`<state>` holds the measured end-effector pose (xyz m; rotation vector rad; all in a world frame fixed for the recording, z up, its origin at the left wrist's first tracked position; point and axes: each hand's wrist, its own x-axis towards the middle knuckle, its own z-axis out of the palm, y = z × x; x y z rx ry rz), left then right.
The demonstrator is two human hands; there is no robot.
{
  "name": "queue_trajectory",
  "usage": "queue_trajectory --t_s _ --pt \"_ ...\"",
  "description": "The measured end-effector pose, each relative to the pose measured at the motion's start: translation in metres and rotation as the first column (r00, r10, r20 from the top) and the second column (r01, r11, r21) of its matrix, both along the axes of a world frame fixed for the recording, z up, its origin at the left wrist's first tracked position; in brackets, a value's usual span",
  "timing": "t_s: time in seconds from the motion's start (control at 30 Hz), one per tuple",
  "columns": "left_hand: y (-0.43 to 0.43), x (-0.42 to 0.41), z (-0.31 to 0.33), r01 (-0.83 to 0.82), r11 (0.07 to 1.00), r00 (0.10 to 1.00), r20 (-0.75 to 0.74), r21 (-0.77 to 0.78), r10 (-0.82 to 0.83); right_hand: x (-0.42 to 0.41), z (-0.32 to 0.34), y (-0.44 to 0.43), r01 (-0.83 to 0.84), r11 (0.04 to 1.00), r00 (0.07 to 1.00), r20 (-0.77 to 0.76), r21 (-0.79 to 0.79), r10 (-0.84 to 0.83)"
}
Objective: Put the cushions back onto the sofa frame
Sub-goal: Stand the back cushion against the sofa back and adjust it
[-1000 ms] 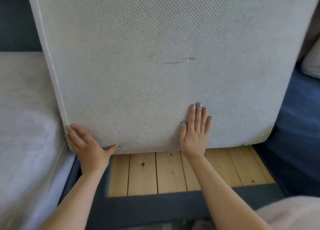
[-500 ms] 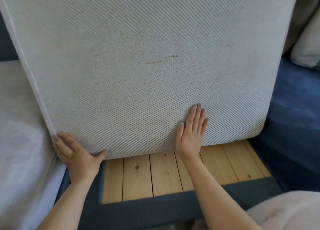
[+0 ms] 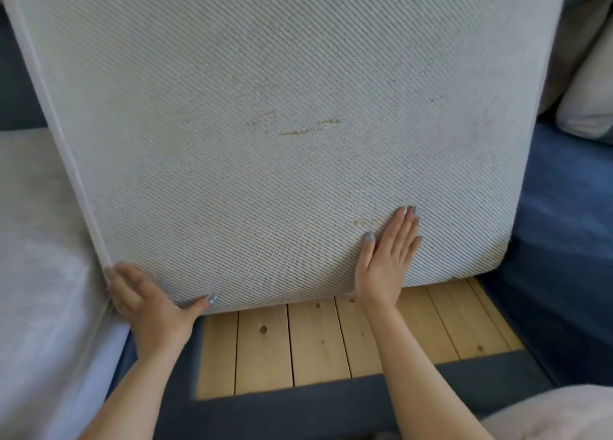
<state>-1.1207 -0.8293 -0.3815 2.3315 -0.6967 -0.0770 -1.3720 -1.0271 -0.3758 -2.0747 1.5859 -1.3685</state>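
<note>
Between the two hands, well apart, the big pale grey ribbed fabric seat cushion [image 3: 265,141] stands tipped up over the bare pine slats [image 3: 315,346] of the dark blue sofa frame [image 3: 282,413], not yet laid flat. Left hand [image 3: 149,303] wraps its lower corner; right hand [image 3: 388,257] presses flat on its face. Left of the hands a light grey seat cushion [image 3: 39,240] looks seated and pale loose cushions [image 3: 590,101] wait far right: roughly midway, I'd say.

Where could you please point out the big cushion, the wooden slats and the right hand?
big cushion [image 3: 265,75], head view, middle of its ribbed face
wooden slats [image 3: 311,346], head view, a middle plank
right hand [image 3: 388,257], head view, back of the hand
</note>
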Motion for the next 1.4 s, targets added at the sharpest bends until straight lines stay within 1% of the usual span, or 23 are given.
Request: queue_trajectory --t_s 0.1,0.17,0.23,0.3,0.37,0.47,0.57,0.6,0.7,0.77,0.83,0.87,0.93,0.97,1.07,1.17,1.3,1.4 --pt "0.0 -0.003 0.003 0.002 1.0 1.0 -0.003 -0.011 -0.002 -0.011 0.011 -0.013 0.107 0.994 0.985 0.138 0.004 -0.106" --pt "0.0 -0.002 0.002 -0.005 1.0 1.0 -0.001 0.005 0.005 -0.008 0.009 -0.016 0.096 0.994 0.988 0.12 0.054 -0.102" --pt "0.001 -0.003 0.0 -0.015 1.0 1.0 0.012 0.005 0.015 -0.008 0.003 -0.015 0.06 0.996 0.994 0.084 0.06 -0.065" --pt "-0.001 -0.005 0.003 -0.025 1.0 1.0 -0.006 -0.001 0.025 -0.012 0.006 -0.016 0.08 0.994 0.987 0.136 0.077 -0.09" --pt "-0.003 -0.005 0.003 -0.027 1.0 1.0 -0.01 -0.005 0.026 -0.015 0.013 -0.022 0.117 0.992 0.976 0.177 0.055 -0.125" --pt "-0.002 -0.004 0.001 -0.034 0.999 0.999 -0.014 0.002 0.034 -0.018 0.017 -0.028 0.086 0.995 0.98 0.173 0.058 -0.095" --pt "-0.001 -0.005 0.002 -0.033 0.999 0.999 -0.012 -0.017 0.033 -0.031 0.026 -0.044 0.203 0.976 0.921 0.322 0.083 -0.219" --pt "-0.002 -0.004 0.001 -0.037 0.999 0.999 -0.009 -0.021 0.037 -0.032 0.028 -0.049 0.21 0.972 0.914 0.332 0.109 -0.235" --pt "-0.002 -0.003 -0.003 -0.047 0.999 0.999 0.001 -0.018 0.047 -0.029 0.024 -0.052 0.157 0.98 0.951 0.249 0.126 -0.184" --pt "-0.003 -0.005 -0.004 -0.049 0.999 0.999 -0.009 -0.024 0.048 -0.039 0.022 -0.057 0.179 0.977 0.932 0.298 0.119 -0.207" --pt "-0.004 -0.005 -0.003 -0.05 0.998 0.999 -0.009 -0.031 0.05 -0.047 0.024 -0.064 0.243 0.958 0.89 0.358 0.153 -0.283" --pt "-0.003 -0.003 -0.004 -0.051 0.998 0.999 -0.006 -0.033 0.051 -0.045 0.024 -0.066 0.249 0.953 0.89 0.348 0.172 -0.295" --pt "-0.002 0.0 -0.007 -0.054 0.998 0.998 0.013 -0.037 0.055 -0.042 0.022 -0.064 0.227 0.959 0.918 0.29 0.172 -0.27" --pt "-0.002 0.0 -0.008 -0.057 0.998 0.998 0.017 -0.035 0.057 -0.042 0.021 -0.063 0.222 0.961 0.919 0.292 0.168 -0.263" --pt "-0.004 -0.001 -0.008 -0.054 0.997 0.998 0.015 -0.05 0.055 -0.05 0.022 -0.07 0.27 0.943 0.873 0.365 0.195 -0.325" --pt "-0.003 0.001 -0.009 -0.055 0.997 0.998 0.021 -0.053 0.056 -0.046 0.022 -0.073 0.252 0.933 0.887 0.324 0.255 -0.328" --pt "-0.003 0.0 -0.011 -0.054 0.997 0.998 0.024 -0.063 0.055 -0.056 0.028 -0.078 0.275 0.935 0.875 0.346 0.222 -0.339" --pt "-0.003 0.001 -0.012 -0.061 0.996 0.998 0.031 -0.06 0.063 -0.058 0.031 -0.084 0.262 0.922 0.877 0.328 0.286 -0.351"
